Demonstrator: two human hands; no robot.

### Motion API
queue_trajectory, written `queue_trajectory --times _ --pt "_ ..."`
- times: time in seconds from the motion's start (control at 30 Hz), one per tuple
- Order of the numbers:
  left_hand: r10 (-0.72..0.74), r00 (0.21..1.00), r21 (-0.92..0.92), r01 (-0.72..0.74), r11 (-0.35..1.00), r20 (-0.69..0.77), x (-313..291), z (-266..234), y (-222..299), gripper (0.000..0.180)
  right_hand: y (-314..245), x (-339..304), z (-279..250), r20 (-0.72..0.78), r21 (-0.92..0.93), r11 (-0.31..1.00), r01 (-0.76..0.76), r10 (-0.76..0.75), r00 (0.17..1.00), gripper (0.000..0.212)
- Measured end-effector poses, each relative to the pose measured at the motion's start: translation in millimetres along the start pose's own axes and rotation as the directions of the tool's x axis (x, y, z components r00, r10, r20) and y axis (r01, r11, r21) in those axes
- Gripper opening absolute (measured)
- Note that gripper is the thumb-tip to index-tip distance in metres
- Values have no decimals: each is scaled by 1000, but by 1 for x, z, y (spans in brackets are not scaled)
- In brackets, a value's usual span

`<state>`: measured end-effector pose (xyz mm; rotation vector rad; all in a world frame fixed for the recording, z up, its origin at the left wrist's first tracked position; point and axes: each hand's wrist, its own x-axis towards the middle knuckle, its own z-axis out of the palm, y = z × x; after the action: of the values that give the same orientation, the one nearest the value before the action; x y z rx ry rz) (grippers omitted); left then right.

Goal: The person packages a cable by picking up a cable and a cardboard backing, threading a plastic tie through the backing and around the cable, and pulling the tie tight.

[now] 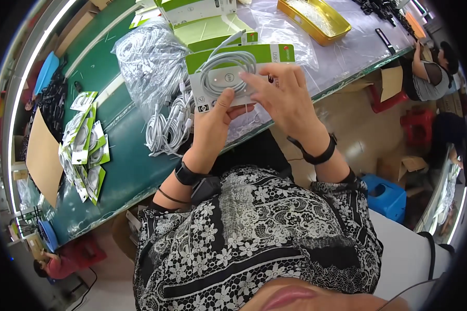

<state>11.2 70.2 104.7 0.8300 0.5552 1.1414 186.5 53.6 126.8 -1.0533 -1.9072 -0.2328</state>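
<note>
- The flat rectangular card [269,53], white with a green upper band, was held up, printed face showing, its right end higher in view.
- The pale grey, round-coiled cable [206,76] overlay the card's front, one end jutting past the top edge.

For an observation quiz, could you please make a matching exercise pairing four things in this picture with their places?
Things
1. Coiled pale-grey cable
2. Golden rectangular tray
3. Flat brown cardboard sheet
4. Blue plastic stool

Places
A. Left of the pile of carded white cables
B. Right of the black-and-white patterned top
C. On the green-and-white card in the left hand
D. Beyond the right hand, holding thin whitish strips

Pairs: 1-C; 2-D; 3-A; 4-B
</note>
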Motion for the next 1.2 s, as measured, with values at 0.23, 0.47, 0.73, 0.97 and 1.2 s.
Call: queue_trajectory --times 0.23,0.47,0.73,0.97,1.2 --pt "-48 999 -124 47 991 -10 -2 -5 -1 31 5 -6 17 105 52 998 43 -48 993 39" --pt "-57 997 -133 49 990 -52 0 -7 -3 31 10 -12 26 110 91 993 70 -80 991 36" --pt "-14 997 -98 6 995 -82 -4 1 -5 30 9 -9 22 46 108 986 125 -130 990 30" --pt "83 982 -51 -93 994 -168 -10 7 -13 32 4 -15 27 -43 132 990 51 -46 998 19" --pt "298 948 197 -273 942 -110 -12 7 -16 28 5 -15 28 -130 120 976 180 -164 978 18"
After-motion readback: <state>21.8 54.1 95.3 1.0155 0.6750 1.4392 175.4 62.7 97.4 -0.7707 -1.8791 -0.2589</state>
